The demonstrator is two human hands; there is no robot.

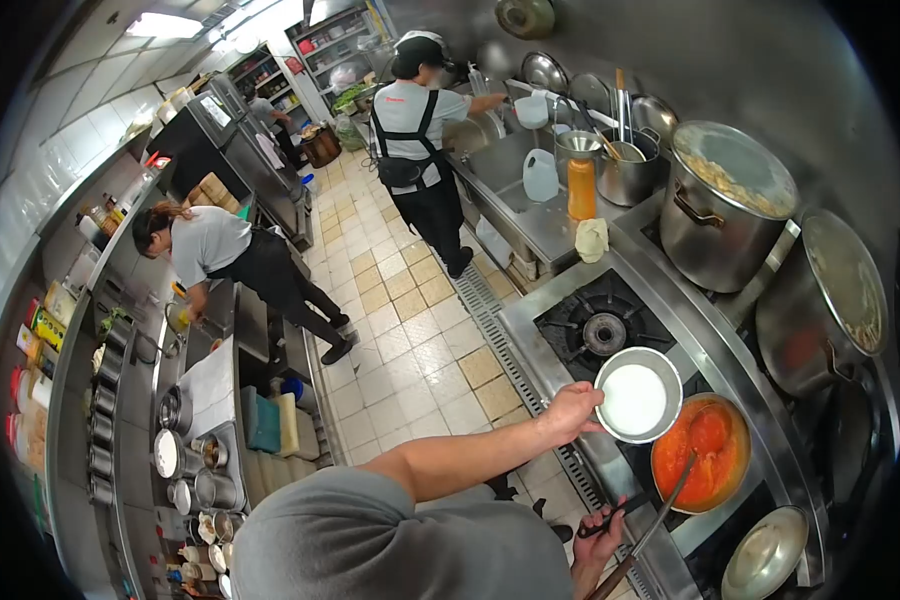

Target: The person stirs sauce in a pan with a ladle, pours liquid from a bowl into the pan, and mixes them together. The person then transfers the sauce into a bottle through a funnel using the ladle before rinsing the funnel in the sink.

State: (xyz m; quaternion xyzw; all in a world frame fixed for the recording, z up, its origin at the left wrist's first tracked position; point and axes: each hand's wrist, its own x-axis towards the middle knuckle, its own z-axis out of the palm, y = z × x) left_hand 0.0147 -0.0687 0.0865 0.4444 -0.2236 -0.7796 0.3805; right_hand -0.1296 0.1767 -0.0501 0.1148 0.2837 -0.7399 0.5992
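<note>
Left hand (568,412) pinches a rim; right hand (598,545) is curled closed. Sauce pan (653,470): heavy, sloshy, I'd guess. Metal bowl (674,395), white contents, left hand's, just left of pan: stiff, spillable; I'd keep rim grip, level. Ladle (676,488): slanting from pan. Black handle (592,526): in right hand, my side of pan.

Looks like a restaurant kitchen, with a burner (604,333), large stockpots (722,225), a pan of red sauce (706,452), a steel counter (505,183), tiled floor (395,335), drain grating (487,308) and co-workers (420,125) in matching shirts.
</note>
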